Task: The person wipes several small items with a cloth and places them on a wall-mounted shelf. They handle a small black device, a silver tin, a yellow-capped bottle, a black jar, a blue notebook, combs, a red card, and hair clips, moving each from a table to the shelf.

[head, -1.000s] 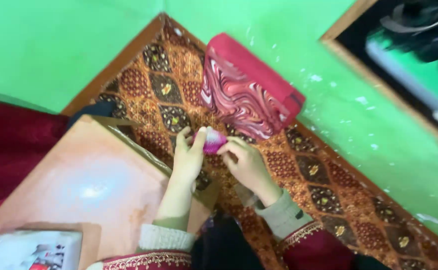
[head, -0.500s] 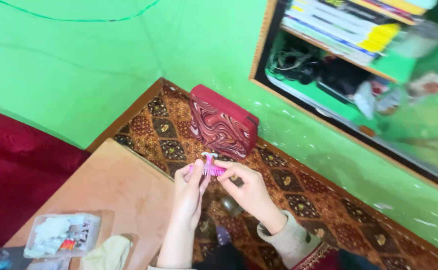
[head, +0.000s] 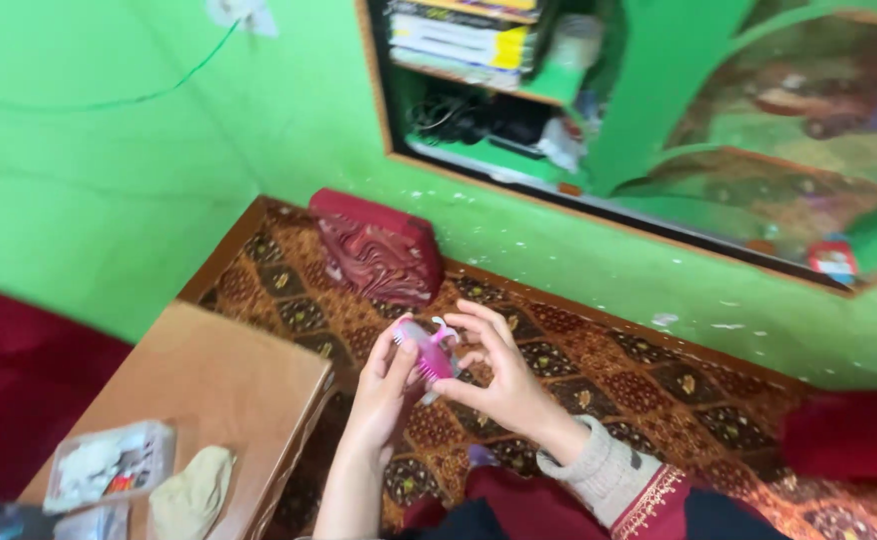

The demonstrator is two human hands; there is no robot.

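Hands, left hand (head: 384,385) and right hand (head: 499,375), grip pink comb-like toy (head: 427,352).

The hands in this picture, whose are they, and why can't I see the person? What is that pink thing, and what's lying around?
The camera sits on the person's head and looks down, so you see only their arms. The left hand and the right hand hold a small pink comb between them, up in the air. Below is a patterned brown carpet with a dark red cushion against the green wall. On the left stands a low wooden table with a clear plastic packet and a pale cloth on it. Up in the wall is a shelf with books.
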